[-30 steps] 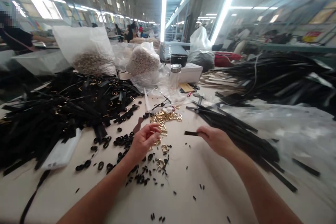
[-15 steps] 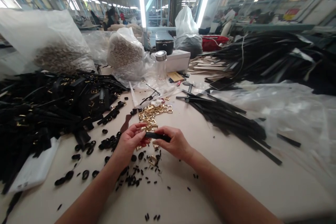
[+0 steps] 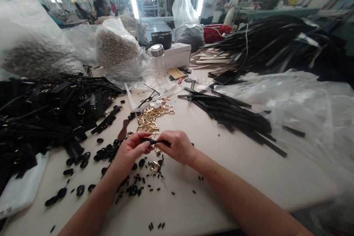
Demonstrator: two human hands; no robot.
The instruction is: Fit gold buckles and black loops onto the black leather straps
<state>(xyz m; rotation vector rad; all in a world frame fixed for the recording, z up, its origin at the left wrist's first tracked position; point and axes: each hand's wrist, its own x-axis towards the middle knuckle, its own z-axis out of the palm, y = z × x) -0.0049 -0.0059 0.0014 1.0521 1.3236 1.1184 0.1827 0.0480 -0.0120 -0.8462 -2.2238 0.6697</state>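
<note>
Between both hands is a short black strap [image 3: 151,141], held over the middle of the table. My left hand [image 3: 135,149] pinches its left end between thumb and fingers. With the fingers curled over it, my right hand [image 3: 177,146] grips the other end, part of which is hidden in the palm. Just beyond the hands lies a pile of gold buckles [image 3: 151,120]. Black loops [image 3: 108,150] are heaped left of my left hand. Tiny black pieces [image 3: 134,190] are scattered below the hands, near a loose gold buckle [image 3: 155,166].
A large heap of black straps with buckles [image 3: 63,107] covers the left side. More black strips [image 3: 235,112] lie to the right, beside clear plastic sheeting [image 3: 312,99]. At the back stand a glass bottle [image 3: 158,64], a white box [image 3: 179,55] and a bag of small pale parts [image 3: 116,46].
The view has shifted, so the table's contents sit further left and slightly higher. My right hand has closed in toward my left, and less of the strap shows between them.
</note>
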